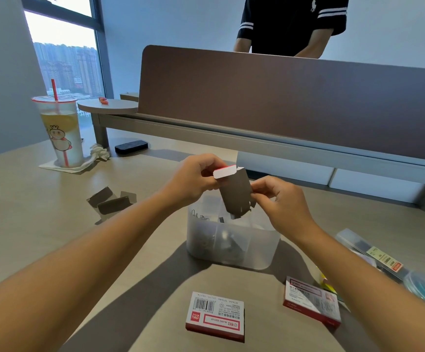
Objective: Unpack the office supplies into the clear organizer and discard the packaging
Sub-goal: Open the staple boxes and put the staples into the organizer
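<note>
Two hands, left hand (193, 174) and right hand (280, 199), pinching opened box (234, 191) above clear organizer (231, 252)

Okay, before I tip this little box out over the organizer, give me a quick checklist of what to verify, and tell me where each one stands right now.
1. Both hands hold the opened box: ok, left hand grips its white flap end, right hand pinches its side.
2. Box is over the clear organizer: ok, its lower end hangs above the middle compartments.
3. Box's lower end is open: cannot tell, the edge looks ragged but the opening is not visible.
4. Target compartment has room: cannot tell, the frosted walls blur the contents.
5. Unopened staple boxes are out of the way: ok, they lie on the desk nearer you.
6. Flattened packaging is discarded: not ok, it lies on the desk at left.
</note>
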